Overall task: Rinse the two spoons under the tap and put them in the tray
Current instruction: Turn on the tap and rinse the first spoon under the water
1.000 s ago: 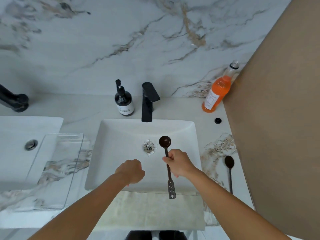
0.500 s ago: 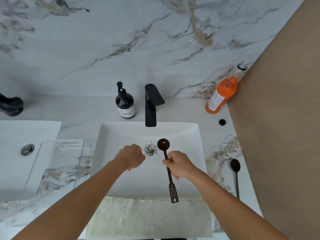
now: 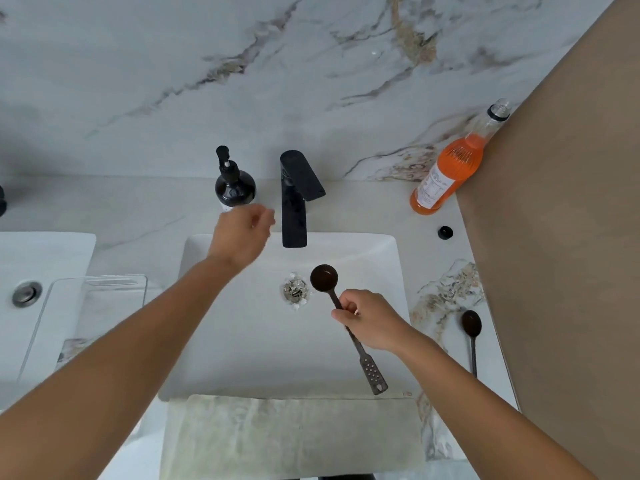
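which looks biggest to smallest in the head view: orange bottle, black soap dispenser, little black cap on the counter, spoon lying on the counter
1. orange bottle
2. black soap dispenser and spoon lying on the counter: the spoon is longer but much thinner, and it lies nearer the camera, so I would not rank these two
3. little black cap, clearly smallest

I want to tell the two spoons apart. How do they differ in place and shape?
The held spoon is over the sink, gripped by the right hand; the other spoon lies untouched on the counter. The held spoon has a round bowl and a perforated handle end; the other spoon's bowl is oval. Both are dark.
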`<state>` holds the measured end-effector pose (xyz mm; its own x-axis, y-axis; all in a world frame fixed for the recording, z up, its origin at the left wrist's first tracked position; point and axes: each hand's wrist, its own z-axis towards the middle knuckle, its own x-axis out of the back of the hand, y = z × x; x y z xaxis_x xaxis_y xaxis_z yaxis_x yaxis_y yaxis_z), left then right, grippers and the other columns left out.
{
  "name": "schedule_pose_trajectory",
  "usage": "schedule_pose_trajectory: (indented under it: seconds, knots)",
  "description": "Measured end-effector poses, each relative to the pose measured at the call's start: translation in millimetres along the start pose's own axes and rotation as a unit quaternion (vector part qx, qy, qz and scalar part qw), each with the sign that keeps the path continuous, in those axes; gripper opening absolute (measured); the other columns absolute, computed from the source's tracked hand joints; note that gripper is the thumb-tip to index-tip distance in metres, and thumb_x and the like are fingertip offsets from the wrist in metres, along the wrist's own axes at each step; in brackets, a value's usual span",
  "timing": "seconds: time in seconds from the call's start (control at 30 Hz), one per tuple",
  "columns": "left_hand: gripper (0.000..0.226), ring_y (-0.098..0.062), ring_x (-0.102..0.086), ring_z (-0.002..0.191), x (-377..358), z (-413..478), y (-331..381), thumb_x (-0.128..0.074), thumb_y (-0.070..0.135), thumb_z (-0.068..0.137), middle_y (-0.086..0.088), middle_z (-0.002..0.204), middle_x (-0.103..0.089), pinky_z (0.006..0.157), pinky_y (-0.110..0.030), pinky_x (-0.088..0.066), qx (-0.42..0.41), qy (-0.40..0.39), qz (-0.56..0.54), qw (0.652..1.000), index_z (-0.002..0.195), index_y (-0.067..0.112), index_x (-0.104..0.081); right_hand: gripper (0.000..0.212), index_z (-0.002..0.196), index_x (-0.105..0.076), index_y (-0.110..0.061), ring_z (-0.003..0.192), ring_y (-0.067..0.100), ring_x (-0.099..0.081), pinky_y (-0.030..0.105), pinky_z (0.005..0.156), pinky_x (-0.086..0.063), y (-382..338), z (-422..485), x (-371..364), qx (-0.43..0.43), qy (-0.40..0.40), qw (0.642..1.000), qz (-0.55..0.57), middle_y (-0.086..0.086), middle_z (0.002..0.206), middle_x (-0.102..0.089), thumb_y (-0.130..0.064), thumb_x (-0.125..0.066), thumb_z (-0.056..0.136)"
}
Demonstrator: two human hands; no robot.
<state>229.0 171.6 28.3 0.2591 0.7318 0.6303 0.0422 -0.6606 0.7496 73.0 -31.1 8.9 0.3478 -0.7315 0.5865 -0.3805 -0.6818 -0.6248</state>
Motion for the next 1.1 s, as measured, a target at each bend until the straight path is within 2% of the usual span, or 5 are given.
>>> schedule_pose_trajectory:
  seconds: [0.17, 0.37, 0.77, 0.9, 1.1]
  knots:
    - [0.032, -0.015, -0.062, 0.053, -7, 12, 25, -0.048, 0.039, 0.095, 0.000, 0.073, -0.069, 0.048, -0.021, -0.047, -0.019, 0.038, -0.073, 0.996, 0.079, 0.018, -0.066, 0.022, 0.086, -0.057, -0.005, 0.056, 0.005, -0.044, 0.022, 0.060, -0.037, 4, -12, 13, 0.035, 0.013, 0.998, 0.054, -0.003, 0.076, -0.060, -0.025, -0.061, 0.095]
    - [0.039, -0.005, -0.057, 0.036, -19, 15, 41, -0.048, 0.044, 0.097, 0.004, 0.081, -0.074, 0.040, -0.010, -0.042, -0.003, 0.031, -0.081, 0.996, 0.094, 0.010, -0.068, 0.026, 0.072, -0.050, -0.034, 0.049, 0.003, -0.044, 0.009, 0.053, -0.037, -3, -24, 24, 0.084, 0.015, 0.993, 0.077, -0.013, 0.067, -0.056, -0.027, -0.063, 0.094]
    - [0.041, -0.007, -0.055, 0.032, -25, 29, 61, -0.051, 0.046, 0.096, 0.001, 0.081, -0.077, 0.047, -0.022, -0.044, -0.004, 0.012, -0.024, 1.000, 0.069, 0.018, -0.062, 0.018, 0.083, -0.054, -0.010, 0.046, 0.005, -0.040, 0.014, 0.050, -0.034, 12, -17, 25, 0.094, 0.043, 0.994, 0.034, -0.006, 0.070, -0.054, -0.022, -0.061, 0.095]
    - [0.038, -0.013, -0.050, 0.039, -26, 40, 67, -0.057, 0.040, 0.096, -0.008, 0.073, -0.067, 0.039, -0.020, -0.034, 0.110, -0.023, -0.191, 0.975, 0.087, 0.004, -0.066, 0.021, 0.081, -0.054, -0.009, 0.050, 0.004, -0.043, 0.023, 0.055, -0.037, 17, -3, 14, 0.047, 0.013, 0.999, 0.018, -0.001, 0.076, -0.059, -0.024, -0.060, 0.096]
    - [0.022, -0.011, -0.043, 0.038, -23, 45, 73, -0.061, 0.021, 0.097, -0.003, 0.061, -0.045, 0.034, -0.017, -0.021, 0.203, -0.060, -0.356, 0.910, 0.081, 0.007, -0.054, 0.017, 0.083, -0.058, -0.005, 0.043, 0.016, -0.040, 0.026, 0.044, -0.038, 16, 19, -6, -0.087, -0.113, 0.961, 0.237, 0.006, 0.065, -0.054, -0.017, -0.059, 0.096]
